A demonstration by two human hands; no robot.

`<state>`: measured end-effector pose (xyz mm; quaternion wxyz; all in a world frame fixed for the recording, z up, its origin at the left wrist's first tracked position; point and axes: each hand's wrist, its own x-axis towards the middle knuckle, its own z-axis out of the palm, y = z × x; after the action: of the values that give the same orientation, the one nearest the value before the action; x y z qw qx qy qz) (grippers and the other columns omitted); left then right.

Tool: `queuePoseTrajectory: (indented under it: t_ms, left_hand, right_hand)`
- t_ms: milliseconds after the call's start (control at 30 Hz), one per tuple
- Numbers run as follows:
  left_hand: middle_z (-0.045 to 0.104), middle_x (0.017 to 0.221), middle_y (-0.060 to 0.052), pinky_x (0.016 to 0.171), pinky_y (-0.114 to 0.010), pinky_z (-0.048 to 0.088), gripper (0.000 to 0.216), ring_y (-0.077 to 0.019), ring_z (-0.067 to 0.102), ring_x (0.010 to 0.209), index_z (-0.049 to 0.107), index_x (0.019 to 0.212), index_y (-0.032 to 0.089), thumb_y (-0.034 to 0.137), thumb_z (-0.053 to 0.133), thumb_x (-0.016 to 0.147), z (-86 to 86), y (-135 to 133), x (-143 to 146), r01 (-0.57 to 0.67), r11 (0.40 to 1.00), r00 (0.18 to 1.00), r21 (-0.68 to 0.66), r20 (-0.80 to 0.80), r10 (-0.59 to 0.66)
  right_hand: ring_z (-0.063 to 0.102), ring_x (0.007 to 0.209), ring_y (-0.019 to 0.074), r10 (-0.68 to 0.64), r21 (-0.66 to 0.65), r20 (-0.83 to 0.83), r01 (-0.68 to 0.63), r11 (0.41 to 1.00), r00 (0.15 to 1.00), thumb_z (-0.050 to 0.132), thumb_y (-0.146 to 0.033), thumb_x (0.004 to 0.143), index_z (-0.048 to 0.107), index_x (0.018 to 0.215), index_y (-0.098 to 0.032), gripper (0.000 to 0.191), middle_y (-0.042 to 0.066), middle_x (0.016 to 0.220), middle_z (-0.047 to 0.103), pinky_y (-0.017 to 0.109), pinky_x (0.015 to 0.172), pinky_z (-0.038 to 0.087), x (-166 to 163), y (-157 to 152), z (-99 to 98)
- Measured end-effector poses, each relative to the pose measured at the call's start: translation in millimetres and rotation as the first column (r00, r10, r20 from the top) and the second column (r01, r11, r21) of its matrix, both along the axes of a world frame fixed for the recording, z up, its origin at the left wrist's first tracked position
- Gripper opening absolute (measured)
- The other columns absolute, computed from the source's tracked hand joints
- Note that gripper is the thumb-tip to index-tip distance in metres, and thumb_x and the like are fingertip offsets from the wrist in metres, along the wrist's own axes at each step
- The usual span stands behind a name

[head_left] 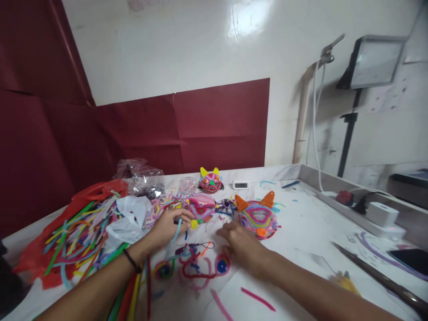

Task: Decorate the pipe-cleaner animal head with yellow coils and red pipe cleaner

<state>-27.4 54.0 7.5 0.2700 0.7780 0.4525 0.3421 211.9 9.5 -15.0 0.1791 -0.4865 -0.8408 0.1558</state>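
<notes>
My left hand [167, 228] hovers over the middle of the table, its fingers closed on a light blue pipe cleaner [174, 240] that hangs down. To its right is my right hand [239, 245], slightly blurred, with bent fingers and a gap between thumb and forefinger; I see nothing in it. Below both hands lies a flat shape of coiled pipe cleaners, with a rainbow-ringed coil [222, 266] at right, another ringed coil [163, 269] at left and a red curve [200, 275] between. Just beyond my right hand stands a colourful cat-like mask [259, 218] with orange ears.
A red bag [96, 191] of loose pipe cleaners lies at left. Behind stand a yellow-eared mask [211, 182], a pink mask [202, 207] and a small digital display [240, 184]. At right are long metal scissors [377, 274], a phone [409, 261] and a charger [381, 215].
</notes>
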Motion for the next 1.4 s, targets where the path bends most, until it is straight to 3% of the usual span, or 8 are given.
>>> queuePoseTrajectory:
  t_ms: [133, 333, 600, 800, 867, 933, 1067, 1400]
  left_hand:
    - [0.073, 0.078, -0.004, 0.062, -0.025, 0.049, 0.021, -0.0174, 0.066, 0.071, 0.067, 0.090, 0.016, 0.018, 0.062, 0.070, -3.3, -9, 17, 0.031, 0.999, 0.999, 0.039, -0.027, -0.030]
    - [0.075, 0.082, -0.006, 0.065, -0.027, 0.053, 0.029, -0.0183, 0.069, 0.071, 0.065, 0.104, 0.015, 0.020, 0.058, 0.077, -6.9, -24, 36, 0.142, 0.987, 0.982, 0.073, -0.132, -0.131]
    - [0.070, 0.113, -0.003, 0.103, -0.039, 0.035, 0.048, -0.0210, 0.059, 0.108, 0.062, 0.117, 0.028, 0.003, 0.047, 0.080, 16.2, -32, 21, 0.401, 0.878, 0.799, 0.262, -0.568, -0.195]
    - [0.070, 0.109, -0.008, 0.100, -0.046, 0.033, 0.033, -0.0276, 0.058, 0.107, 0.068, 0.106, 0.021, 0.013, 0.047, 0.081, 41.4, -54, 41, 0.277, 0.843, 0.845, 0.461, -0.534, 0.014]
    - [0.071, 0.101, -0.010, 0.090, -0.040, 0.041, 0.030, -0.0259, 0.061, 0.097, 0.069, 0.098, 0.017, 0.020, 0.043, 0.084, 37.4, -63, 58, 0.125, 0.917, 0.942, 0.379, -0.337, 0.010]
    - [0.070, 0.077, -0.006, 0.066, -0.029, 0.044, 0.029, -0.0188, 0.061, 0.071, 0.068, 0.084, 0.016, 0.036, 0.046, 0.086, 28.1, -68, 78, 0.006, 1.000, 0.994, 0.025, -0.114, -0.003]
    - [0.058, 0.050, 0.000, 0.034, -0.021, 0.026, 0.043, -0.0086, 0.038, 0.034, 0.060, 0.067, 0.016, 0.058, 0.050, 0.075, 8.4, -72, 113, 0.088, 0.914, 0.994, -0.396, 0.099, -0.053]
    - [0.052, 0.044, 0.006, 0.033, -0.018, 0.018, 0.035, -0.0037, 0.030, 0.030, 0.054, 0.061, 0.019, 0.052, 0.065, 0.062, 1.3, -82, 132, 0.084, 0.880, 0.963, -0.468, 0.265, 0.050]
  right_hand:
    - [0.067, 0.074, 0.0165, 0.000, -0.100, -0.322, -0.034, 0.994, 0.947, 0.060, -0.023, 0.086, 0.059, 0.118, -0.012, 0.034, 0.005, 0.085, 0.073, 0.024, 0.066, 0.050, -14, 6, -4.8]
    - [0.062, 0.056, 0.0119, -0.028, -0.170, -0.594, -0.091, 0.981, 0.804, 0.054, -0.016, 0.084, 0.067, 0.080, -0.012, 0.014, 0.001, 0.064, 0.067, 0.020, 0.052, 0.046, -26, 14, -21.2]
    - [0.052, 0.049, 0.0105, -0.049, -0.057, -0.677, 0.014, 0.998, 0.734, 0.063, -0.015, 0.075, 0.070, 0.068, -0.014, 0.010, -0.001, 0.056, 0.061, 0.019, 0.047, 0.038, 17, -9, -21.0]
    - [0.057, 0.052, 0.0135, 0.056, 0.173, -0.635, 0.071, 0.982, 0.770, 0.058, -0.008, 0.073, 0.074, 0.082, -0.015, 0.020, 0.003, 0.064, 0.069, 0.022, 0.050, 0.041, 42, -25, -12.9]
    - [0.059, 0.056, 0.0146, 0.111, 0.274, -0.612, 0.079, 0.958, 0.783, 0.056, -0.010, 0.075, 0.074, 0.086, -0.015, 0.021, 0.005, 0.069, 0.071, 0.023, 0.053, 0.042, 47, -30, -7.4]
    - [0.060, 0.058, 0.0151, 0.163, 0.363, -0.591, 0.080, 0.929, 0.790, 0.055, -0.013, 0.079, 0.073, 0.088, -0.015, 0.020, 0.007, 0.072, 0.072, 0.023, 0.053, 0.043, 50, -35, -2.7]
    - [0.061, 0.062, 0.0169, 0.231, 0.464, -0.564, 0.073, 0.883, 0.793, 0.053, -0.016, 0.084, 0.073, 0.089, -0.015, 0.020, 0.009, 0.072, 0.071, 0.025, 0.058, 0.044, 54, -43, 0.1]
    - [0.060, 0.059, 0.0166, 0.011, 0.111, -0.732, 0.104, 0.988, 0.681, 0.055, -0.021, 0.080, 0.072, 0.092, -0.018, 0.021, 0.006, 0.074, 0.072, 0.028, 0.058, 0.044, 57, -54, -6.5]
